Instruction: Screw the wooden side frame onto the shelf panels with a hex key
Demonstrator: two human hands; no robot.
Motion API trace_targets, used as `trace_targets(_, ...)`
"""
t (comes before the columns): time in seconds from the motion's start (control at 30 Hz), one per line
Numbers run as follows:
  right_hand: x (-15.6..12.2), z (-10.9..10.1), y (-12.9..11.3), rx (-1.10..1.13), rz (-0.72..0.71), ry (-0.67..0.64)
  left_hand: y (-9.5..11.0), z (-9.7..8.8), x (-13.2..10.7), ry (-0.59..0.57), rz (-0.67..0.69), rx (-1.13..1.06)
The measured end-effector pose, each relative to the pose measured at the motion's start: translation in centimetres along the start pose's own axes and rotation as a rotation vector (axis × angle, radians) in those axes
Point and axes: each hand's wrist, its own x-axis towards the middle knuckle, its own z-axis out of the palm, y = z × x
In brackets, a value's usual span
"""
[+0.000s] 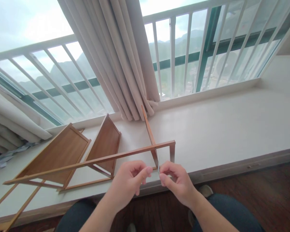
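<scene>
A wooden shelf frame with brown panels lies on its side along the white window ledge. Between thumb and fingers, my right hand pinches a thin metal rod that resembles a hex key. It points up near the joint where a crosspiece meets the long rail. To the left of it, my left hand is closed, thumb and forefinger drawn together in front of the rail. Whatever those fingers may hold is too small or hidden to make out.
The pale ledge runs along a barred window. A beige curtain hangs down behind the frame. Two brown panels stand tilted within the frame at the left. Below the ledge is a dark wood floor, with my knees at its edge.
</scene>
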Motion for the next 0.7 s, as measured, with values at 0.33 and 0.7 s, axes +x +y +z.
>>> trace_targets(0.33, -0.2, -0.1, -1.3, -0.366, -0.005, -0.185, -4.4, 4.7, 1.5, 0.075, -0.150, -0.470)
trace_targets(0.7, -0.6, -1.6, -1.0, -0.494, -0.292, 0.088, -3.1, 6.1, 2.9, 0.068, -0.121, -0.727)
